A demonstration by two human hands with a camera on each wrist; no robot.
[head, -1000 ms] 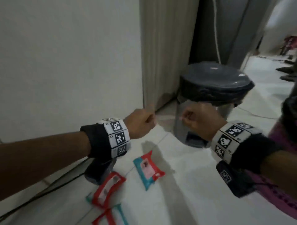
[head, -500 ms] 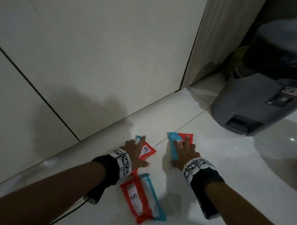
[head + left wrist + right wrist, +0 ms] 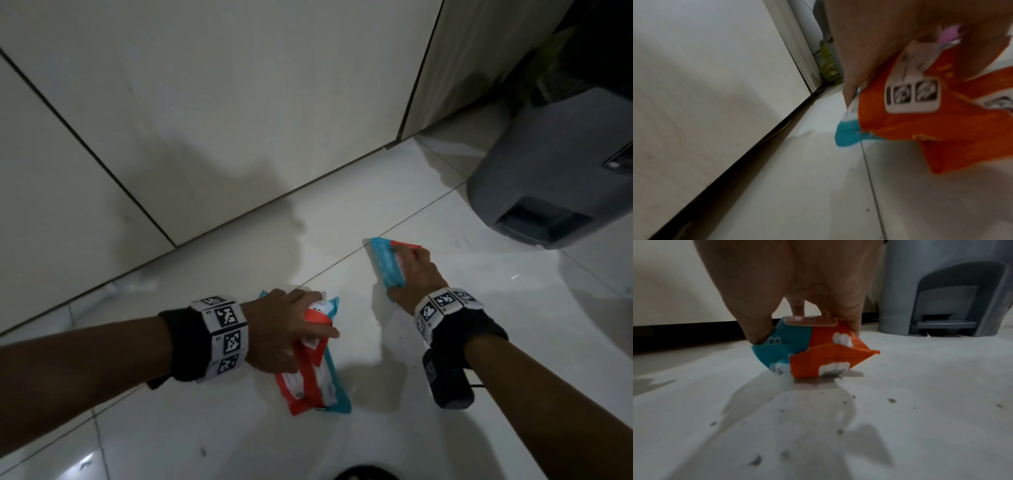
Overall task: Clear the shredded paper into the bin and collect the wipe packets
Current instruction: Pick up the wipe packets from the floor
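— Orange-and-teal packets, item one: what do we log for the right hand (image 3: 416,274)?

— We log it gripping one wipe packet (image 3: 387,263), thumb on the near edge and fingers curled over the far side. In the right wrist view the packet (image 3: 813,350) is tilted up on its lower edge, which meets the white tiled floor (image 3: 376,428). Half a second ago our fingers only lay flat on it, and it lay flat too.

— Item two, the left hand (image 3: 281,329)?

— It holds a second packet (image 3: 317,313), fingers wrapped over its top. The left wrist view shows the orange wrapper (image 3: 920,113) crumpled under the fingers (image 3: 869,48), a teal corner poking out below. Earlier that hand merely touched this packet nearer the wall; now the packet sits over the third one.

— And the third?

— A floor packet (image 3: 315,383), orange and teal, lies flat under and just beside our left hand, about where it lay before. We cannot tell whether the held packet touches it.

— Item four, the bin?

— A grey bin (image 3: 555,178) stands on the floor to the right, near the corner, well apart from the left hand and nearer the right. Its pedal recess (image 3: 945,311) faces us.

— Shredded paper?

— One small white scrap (image 3: 928,335) lies at the bin's foot; dark specks dot the floor.
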